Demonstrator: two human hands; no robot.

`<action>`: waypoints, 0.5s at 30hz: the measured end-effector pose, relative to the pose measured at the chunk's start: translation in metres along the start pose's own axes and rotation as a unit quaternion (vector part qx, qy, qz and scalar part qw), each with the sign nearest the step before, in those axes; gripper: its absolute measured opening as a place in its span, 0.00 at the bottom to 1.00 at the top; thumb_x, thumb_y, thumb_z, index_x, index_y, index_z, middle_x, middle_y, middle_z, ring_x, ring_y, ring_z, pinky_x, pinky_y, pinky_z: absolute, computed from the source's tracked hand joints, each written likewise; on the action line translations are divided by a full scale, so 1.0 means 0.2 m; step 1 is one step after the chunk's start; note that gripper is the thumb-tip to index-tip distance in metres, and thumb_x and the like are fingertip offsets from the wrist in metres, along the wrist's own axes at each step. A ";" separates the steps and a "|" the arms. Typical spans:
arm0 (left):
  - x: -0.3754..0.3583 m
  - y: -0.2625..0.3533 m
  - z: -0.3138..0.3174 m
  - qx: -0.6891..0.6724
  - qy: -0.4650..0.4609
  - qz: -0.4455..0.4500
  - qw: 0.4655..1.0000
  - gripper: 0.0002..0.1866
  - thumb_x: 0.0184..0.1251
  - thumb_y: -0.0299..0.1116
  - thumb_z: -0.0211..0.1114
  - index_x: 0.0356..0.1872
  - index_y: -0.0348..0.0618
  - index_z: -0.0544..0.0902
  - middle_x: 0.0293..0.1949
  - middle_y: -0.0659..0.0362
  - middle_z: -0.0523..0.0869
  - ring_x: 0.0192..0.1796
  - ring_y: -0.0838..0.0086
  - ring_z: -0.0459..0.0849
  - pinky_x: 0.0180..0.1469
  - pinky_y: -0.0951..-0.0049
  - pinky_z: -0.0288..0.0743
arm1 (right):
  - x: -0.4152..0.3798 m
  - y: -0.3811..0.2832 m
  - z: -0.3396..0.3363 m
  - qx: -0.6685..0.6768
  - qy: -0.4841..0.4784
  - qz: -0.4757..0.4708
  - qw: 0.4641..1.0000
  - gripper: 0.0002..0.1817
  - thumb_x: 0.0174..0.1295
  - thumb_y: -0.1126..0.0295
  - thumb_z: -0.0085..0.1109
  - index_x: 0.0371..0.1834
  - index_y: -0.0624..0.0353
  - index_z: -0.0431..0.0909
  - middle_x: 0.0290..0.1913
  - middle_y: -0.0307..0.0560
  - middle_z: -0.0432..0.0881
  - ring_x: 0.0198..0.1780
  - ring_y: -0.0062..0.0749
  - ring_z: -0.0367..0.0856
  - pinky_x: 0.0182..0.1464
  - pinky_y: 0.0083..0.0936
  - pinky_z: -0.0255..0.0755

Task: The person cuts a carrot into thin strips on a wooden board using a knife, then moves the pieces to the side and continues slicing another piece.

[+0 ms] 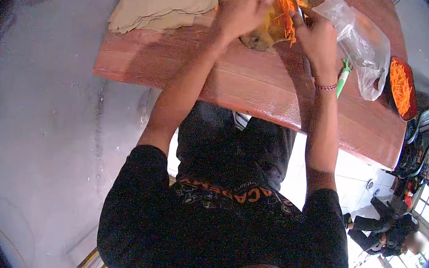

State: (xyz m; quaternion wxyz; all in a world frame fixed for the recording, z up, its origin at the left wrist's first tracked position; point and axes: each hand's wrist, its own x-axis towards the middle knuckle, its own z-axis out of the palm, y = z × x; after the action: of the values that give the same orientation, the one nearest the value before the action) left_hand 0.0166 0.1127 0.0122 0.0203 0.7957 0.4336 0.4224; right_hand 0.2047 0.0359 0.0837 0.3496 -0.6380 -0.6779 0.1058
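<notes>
Arms stretched forward over the table (240,84), elbows bent. Left hand (243,11) curled down over carrot shreds (285,8) on a board (258,39) near the far edge. Right hand (316,37) closed around a knife (296,1), beside a plastic bag (362,45).

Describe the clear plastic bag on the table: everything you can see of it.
The clear plastic bag is thin, transparent and crumpled, lying slack on the reddish wooden table near its far edge. It looks nearly empty; something small and dark shows at its lower end, too small to identify. Its upper corner lies close by the right hand; contact cannot be confirmed. A green-handled tool lies beside it, and a dish of shredded carrot sits just beyond.
</notes>
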 end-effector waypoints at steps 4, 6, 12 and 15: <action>-0.06 -0.17 -0.21 0.038 -0.040 -0.104 0.993 0.15 0.65 0.44 0.64 0.45 0.44 0.83 0.39 0.52 0.87 0.44 0.54 0.85 0.51 0.54 0.77 | 0.01 0.10 0.07 -0.054 0.030 -0.045 0.997 0.20 0.62 0.54 0.64 0.47 0.60 0.85 0.32 0.58 0.86 0.35 0.49 0.87 0.38 0.37 0.78; -0.07 -0.22 -0.22 0.131 -0.012 -0.100 0.986 0.17 0.59 0.48 0.67 0.45 0.52 0.84 0.42 0.60 0.86 0.51 0.60 0.81 0.51 0.51 0.73 | 0.00 0.10 0.09 -0.049 0.012 -0.027 0.998 0.20 0.63 0.54 0.63 0.47 0.60 0.85 0.32 0.58 0.86 0.35 0.50 0.87 0.38 0.37 0.78; -0.05 -0.24 -0.16 0.151 -0.028 -0.132 0.979 0.14 0.59 0.45 0.68 0.43 0.52 0.85 0.41 0.61 0.85 0.51 0.61 0.81 0.51 0.51 0.72 | -0.02 -0.01 0.02 0.008 -0.029 0.000 1.000 0.18 0.60 0.57 0.62 0.41 0.62 0.85 0.28 0.66 0.83 0.35 0.60 0.84 0.41 0.48 0.78; -0.05 -0.22 -0.19 0.153 -0.018 -0.114 0.982 0.10 0.61 0.43 0.68 0.39 0.51 0.86 0.38 0.61 0.85 0.48 0.61 0.81 0.49 0.52 0.73 | -0.02 -0.01 0.03 0.008 -0.027 -0.003 1.000 0.19 0.60 0.55 0.63 0.40 0.62 0.85 0.29 0.66 0.83 0.35 0.61 0.84 0.40 0.48 0.78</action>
State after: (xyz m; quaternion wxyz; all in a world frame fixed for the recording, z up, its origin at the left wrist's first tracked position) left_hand -0.0409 0.1201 0.0120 -0.0459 0.7425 0.5802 0.3317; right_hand 0.1990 0.0342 0.0789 0.3372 -0.6296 -0.6882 0.1273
